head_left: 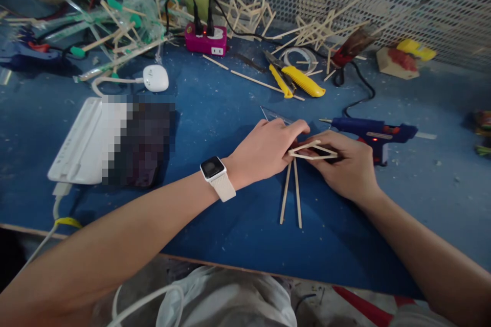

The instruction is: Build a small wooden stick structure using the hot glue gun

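A small frame of thin wooden sticks (312,155) is between my hands, above the blue tabletop. My right hand (347,163) closes on its right side, thumb below and fingers behind. My left hand (264,147) is curled at its left end with the fingers pressed together; the fingertips are partly hidden. Two longer sticks (297,199) point from there toward the front edge, and I cannot tell if they are joined to the frame. A clear set square (271,113) shows partly beyond my left hand. Just past my right hand lies a blue glue gun (368,126), its red light lit.
Yellow-handled pliers (282,79) and a yellow cutter (305,82) lie beyond my hands. A magenta power strip (206,40) stands farther back, among stick structures (251,13) along a perforated metal panel. Left are a white power bank (82,140) and a dark, blurred-out device (143,145).
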Action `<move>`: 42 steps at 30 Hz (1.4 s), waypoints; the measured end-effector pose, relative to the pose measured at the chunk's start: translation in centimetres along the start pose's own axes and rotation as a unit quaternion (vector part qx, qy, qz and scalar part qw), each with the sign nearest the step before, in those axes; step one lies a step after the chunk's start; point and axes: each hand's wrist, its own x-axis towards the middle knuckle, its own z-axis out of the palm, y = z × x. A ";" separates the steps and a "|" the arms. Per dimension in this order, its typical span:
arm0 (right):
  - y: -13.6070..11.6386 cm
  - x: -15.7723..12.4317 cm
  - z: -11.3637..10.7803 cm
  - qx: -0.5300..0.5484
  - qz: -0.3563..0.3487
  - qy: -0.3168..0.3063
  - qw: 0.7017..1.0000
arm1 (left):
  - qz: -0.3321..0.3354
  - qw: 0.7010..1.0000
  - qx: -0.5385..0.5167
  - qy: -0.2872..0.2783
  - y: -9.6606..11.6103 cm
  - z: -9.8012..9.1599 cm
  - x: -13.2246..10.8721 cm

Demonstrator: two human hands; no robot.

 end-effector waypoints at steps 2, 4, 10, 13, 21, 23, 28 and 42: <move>-0.1 0.0 0.0 -0.002 0.007 0.000 1.000 | 0.001 1.000 0.002 0.001 0.1 0.0 0.0; -0.2 0.0 -0.1 -0.004 0.011 -0.003 1.000 | 0.003 1.000 0.002 0.000 0.1 -0.1 0.0; -0.3 0.1 0.0 0.004 0.013 0.003 1.000 | 0.006 1.000 0.022 -0.004 0.2 -0.1 0.1; -0.2 0.1 0.0 0.009 0.013 0.005 1.000 | 0.003 0.999 0.031 -0.010 0.3 -0.1 0.1; 0.4 0.1 0.1 -0.025 -0.010 0.006 1.000 | 0.017 0.999 0.039 0.007 -0.1 0.1 0.2; 0.6 0.1 0.2 -0.028 -0.012 0.010 0.999 | 0.024 0.999 0.030 0.017 -0.4 0.1 0.2; 0.7 0.3 0.4 -0.017 0.005 0.010 1.000 | 0.037 0.998 0.029 0.037 -0.8 0.0 0.3; 0.7 0.7 0.8 0.014 -0.008 -0.008 1.000 | 0.044 0.995 0.047 0.069 -1.4 -0.2 0.1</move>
